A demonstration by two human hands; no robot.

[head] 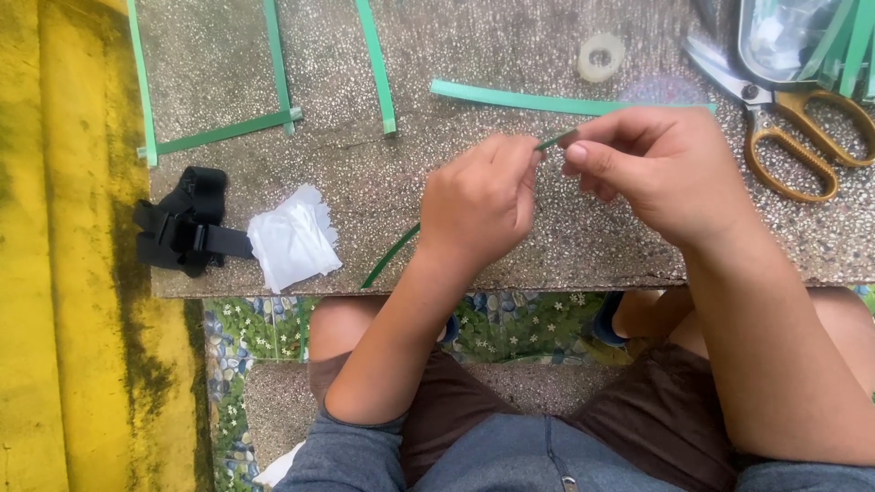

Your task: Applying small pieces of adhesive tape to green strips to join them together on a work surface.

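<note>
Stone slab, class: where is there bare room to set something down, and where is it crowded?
Bare: between white cloth and left hand; also between the upper green strips and tape ring. Crowded: top right, around scissors and right hand.

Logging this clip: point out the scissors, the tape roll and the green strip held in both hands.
scissors (pixel 791 137): head view, on the yellow handle.
tape roll (pixel 601 56): head view, on its clear ring.
green strip (pixel 392 255): head view, on the length below the left hand (pixel 478 202).
</note>
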